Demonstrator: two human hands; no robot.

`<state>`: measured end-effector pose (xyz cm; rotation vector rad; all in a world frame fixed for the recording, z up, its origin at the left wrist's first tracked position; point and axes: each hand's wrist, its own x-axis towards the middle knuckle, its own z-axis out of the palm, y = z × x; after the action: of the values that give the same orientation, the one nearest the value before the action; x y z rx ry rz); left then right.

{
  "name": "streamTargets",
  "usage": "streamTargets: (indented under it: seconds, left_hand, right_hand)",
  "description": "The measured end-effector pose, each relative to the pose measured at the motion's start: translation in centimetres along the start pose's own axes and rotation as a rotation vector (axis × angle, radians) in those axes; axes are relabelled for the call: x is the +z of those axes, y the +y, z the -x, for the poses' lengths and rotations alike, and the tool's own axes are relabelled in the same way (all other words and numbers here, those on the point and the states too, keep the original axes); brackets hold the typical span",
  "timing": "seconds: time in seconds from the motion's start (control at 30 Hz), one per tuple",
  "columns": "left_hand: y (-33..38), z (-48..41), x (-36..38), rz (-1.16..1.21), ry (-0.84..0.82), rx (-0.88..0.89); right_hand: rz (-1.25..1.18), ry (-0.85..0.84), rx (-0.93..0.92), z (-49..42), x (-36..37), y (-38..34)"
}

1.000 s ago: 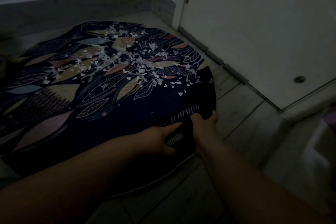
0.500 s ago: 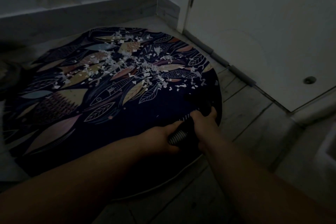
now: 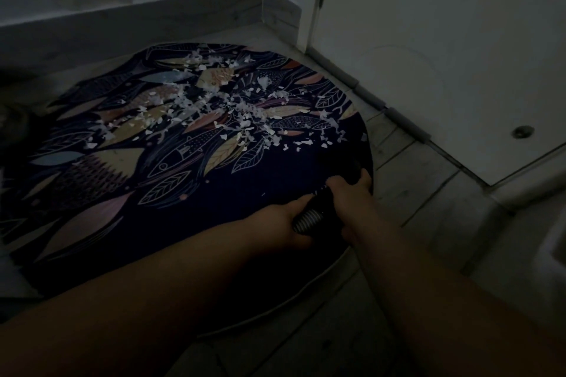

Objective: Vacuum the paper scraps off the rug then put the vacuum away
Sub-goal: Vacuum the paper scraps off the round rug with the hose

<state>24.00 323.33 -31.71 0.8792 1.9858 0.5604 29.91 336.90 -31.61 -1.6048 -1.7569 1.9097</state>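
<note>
A: From over the shoulder, where's the mess from where they're holding?

B: The paper scraps (image 3: pixel 232 110) lie on the rug (image 3: pixel 101 187), spread across its middle and far part, up and to the left of both hands. The near side of the rug, by the hands, looks bare of them.

A: And the vacuum?

B: I make out a ribbed hose (image 3: pixel 307 219) running from the left hand (image 3: pixel 280 223) up to the right hand (image 3: pixel 352 193). Its long axis points from the near rug edge towards the scraps. The left hand's grip is curled round the hose; the right hand's grip is wrapped round a dark part ahead of it.

A: Which hand is nearer the scraps?

B: The right, I'd judge, so it likely steers.

A: What can't you see?

B: It's 1 dim view. The nozzle tip melts into the dark rug, and the vacuum's body is out of view.
</note>
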Motion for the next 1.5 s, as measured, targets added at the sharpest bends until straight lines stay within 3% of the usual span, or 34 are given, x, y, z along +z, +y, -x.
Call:
streamTargets:
  seconds: [0.63, 0.87, 1.5]
  left_hand:
    - [-8.4, 9.0, -2.2, -0.052, -0.121, -0.057]
    - [-11.9, 11.1, -1.5, -0.092, -0.151, -0.061]
    - [-16.1, 16.2, -2.6, -0.069, -0.126, -0.059]
  right_hand:
    - [-0.091, -0.130, 0.141, 6.2, 6.7, 4.2]
    - [0.007, -0.102, 0.228, 7.3, 9.2, 6.2]
    - [0.051, -0.098, 0.196, 10.9, 14.5, 8.8]
